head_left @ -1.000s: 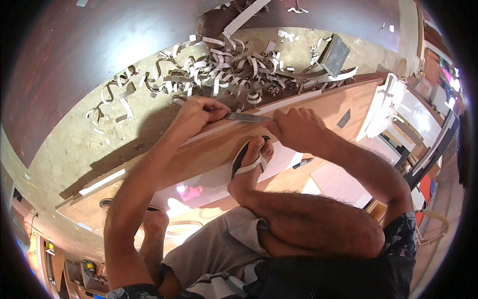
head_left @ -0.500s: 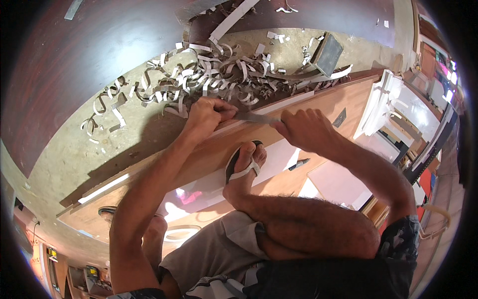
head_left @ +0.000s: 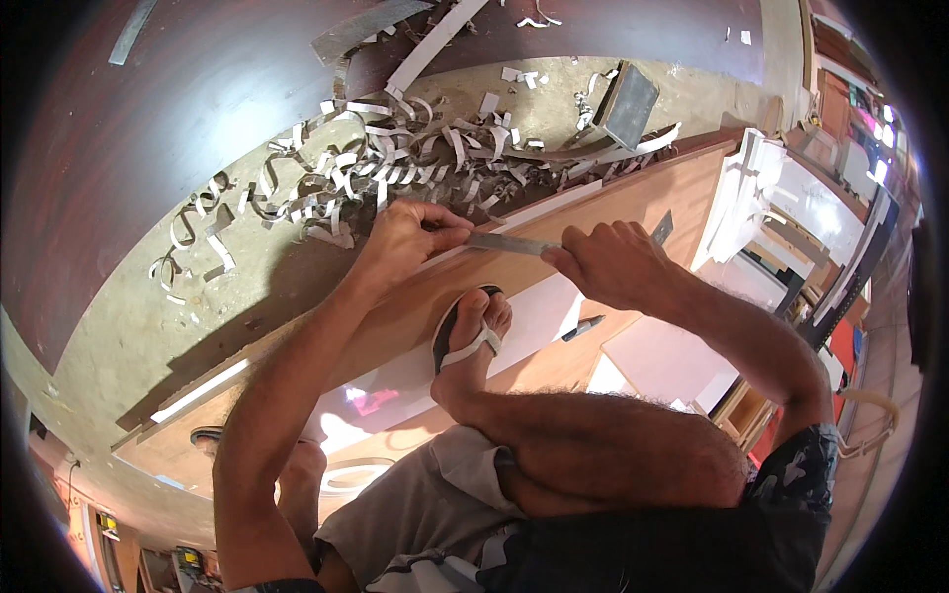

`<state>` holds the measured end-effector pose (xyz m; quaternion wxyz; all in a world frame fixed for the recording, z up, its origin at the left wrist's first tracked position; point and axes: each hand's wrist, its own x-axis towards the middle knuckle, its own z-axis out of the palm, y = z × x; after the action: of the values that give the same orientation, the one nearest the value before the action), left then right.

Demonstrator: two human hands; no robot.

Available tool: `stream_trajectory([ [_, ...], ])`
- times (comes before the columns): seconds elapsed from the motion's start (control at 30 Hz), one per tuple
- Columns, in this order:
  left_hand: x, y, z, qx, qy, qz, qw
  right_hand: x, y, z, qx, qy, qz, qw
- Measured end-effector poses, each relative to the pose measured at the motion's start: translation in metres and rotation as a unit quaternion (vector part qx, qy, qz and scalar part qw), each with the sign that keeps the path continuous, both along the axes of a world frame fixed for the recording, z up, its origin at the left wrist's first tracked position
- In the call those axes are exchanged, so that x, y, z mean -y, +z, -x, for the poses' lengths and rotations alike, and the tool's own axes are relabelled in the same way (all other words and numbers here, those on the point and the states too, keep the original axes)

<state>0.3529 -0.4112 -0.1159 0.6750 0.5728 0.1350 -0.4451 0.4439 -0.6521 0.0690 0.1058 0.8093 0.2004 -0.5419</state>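
Note:
A flat grey metal file spans the gap between my two hands, lying across the panel's long edge. My left hand pinches its left end between thumb and fingers. The right end is gripped by my right hand, fingers curled over it and thumb alongside. Beneath them lies a long wooden panel with a white strip along its far edge. My sandalled foot rests on the panel, just nearer to me than the file. Whether the file touches the edge, I cannot tell.
Curled white and brown shavings cover the floor beyond the panel. A dark block stands among them at the right. A dark pointed tool lies near my foot. White strips and stacked boards fill the right side.
The view has shifted slightly to the right. Both hands, still holding the file, have moved a little rightward along the panel; the file, blurred before, now shows sharply.

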Motion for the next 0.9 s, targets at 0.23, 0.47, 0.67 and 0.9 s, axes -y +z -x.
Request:
stream_trajectory([
  [0.23,0.011,-0.020,-0.002,0.010,0.014,-0.066,0.998,-0.003,-0.037,-0.010,0.009,0.028,-0.030,0.999],
  [0.47,-0.003,-0.008,0.000,-0.013,-0.005,0.005,1.000,-0.012,-0.009,-0.009,-0.009,0.006,-0.008,1.000],
  [0.67,0.023,-0.001,-0.020,0.032,-0.060,-0.036,0.997,0.025,-0.005,-0.004,0.034,0.008,-0.012,0.999],
  [0.9,0.039,-0.015,-0.022,0.012,-0.016,-0.083,0.996,0.028,-0.040,-0.022,0.006,0.016,-0.018,1.000],
])
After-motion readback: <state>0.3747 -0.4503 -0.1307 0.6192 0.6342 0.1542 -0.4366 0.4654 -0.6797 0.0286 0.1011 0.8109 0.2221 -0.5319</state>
